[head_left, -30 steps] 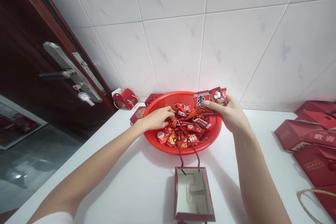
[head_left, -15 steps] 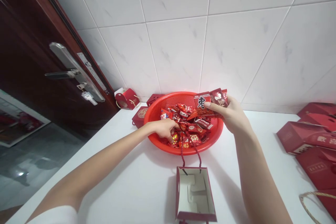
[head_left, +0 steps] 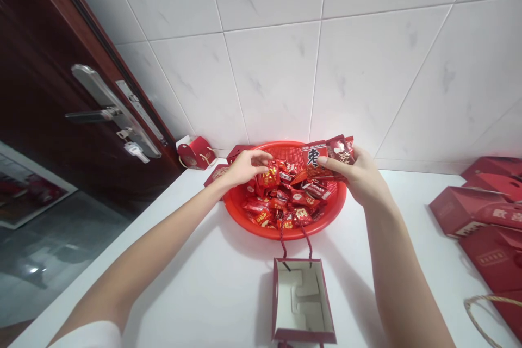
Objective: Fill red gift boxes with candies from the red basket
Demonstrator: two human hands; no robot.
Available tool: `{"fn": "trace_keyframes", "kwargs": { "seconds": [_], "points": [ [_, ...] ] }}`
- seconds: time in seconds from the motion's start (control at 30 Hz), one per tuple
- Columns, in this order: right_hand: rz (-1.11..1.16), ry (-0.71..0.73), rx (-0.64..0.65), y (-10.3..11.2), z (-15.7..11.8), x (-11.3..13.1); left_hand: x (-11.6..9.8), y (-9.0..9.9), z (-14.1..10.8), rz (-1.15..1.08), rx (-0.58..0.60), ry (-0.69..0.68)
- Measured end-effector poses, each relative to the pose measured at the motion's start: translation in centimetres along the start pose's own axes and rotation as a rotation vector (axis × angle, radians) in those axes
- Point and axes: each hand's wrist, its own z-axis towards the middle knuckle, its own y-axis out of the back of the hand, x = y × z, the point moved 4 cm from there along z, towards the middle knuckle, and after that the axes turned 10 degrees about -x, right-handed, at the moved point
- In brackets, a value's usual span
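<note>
My left hand is over the left side of a red plastic basket full of wrapped candies. Its fingers are closed on a shiny red-and-gold candy packet, raised at the heap's surface. Above the basket's right rim, my right hand grips several red snack packets fanned out under the thumb; one bears a large black character. In front of the basket is an open dark-red gift box, its pale inside showing and its twisted cord handle leaning onto the basket rim.
A small red box with a cord stands by the wall at the back left. More red boxes are grouped along the right side of the white table. A dark door with a handle and keys is on the left.
My left hand has moved up and away from inside the candy heap, bringing a red-and-gold packet with it. My right hand stays in place with its packets.
</note>
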Motion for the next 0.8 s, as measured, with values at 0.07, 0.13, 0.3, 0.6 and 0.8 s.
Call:
{"fn": "trace_keyframes", "kwargs": {
  "seconds": [0.07, 0.13, 0.3, 0.6, 0.8],
  "points": [
    [-0.002, 0.0, -0.003, 0.0, 0.0, 0.0, -0.1, 0.3, 0.2, 0.026, -0.146, -0.022],
    [0.002, 0.0, -0.002, 0.1, 0.0, 0.0, -0.6, 0.7, 0.1, 0.09, -0.251, -0.065],
    [-0.003, 0.001, 0.006, 0.1, 0.0, -0.1, -2.4, 1.0, -0.8, 0.227, 0.076, -0.1],
    [-0.015, 0.003, 0.013, 0.1, 0.0, -0.2, -2.8, 2.1, -2.1, 0.632, 0.553, 0.059],
    [-0.023, 0.003, 0.018, 0.0, -0.1, -0.1, -0.7, 1.3, -1.9, 0.833, 0.591, 0.014]
  ]
}}
